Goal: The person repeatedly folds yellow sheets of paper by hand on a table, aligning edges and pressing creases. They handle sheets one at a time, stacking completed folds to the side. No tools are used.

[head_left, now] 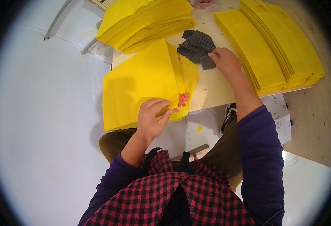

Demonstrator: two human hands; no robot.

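While your left hand (152,115) rests with fingers curled together on the yellow sheet stack (139,84), beside small red tabs (183,99), your right hand (226,60) touches the dark waffle-patterned pieces (195,47), fingers together. Fanned yellow stacks (275,45) lie right; a white paper label (280,115) hangs off the table (210,88).

Yellow sheet stacks (150,22) (275,45) on wooden table (214,90); white paper (280,116) at edge.
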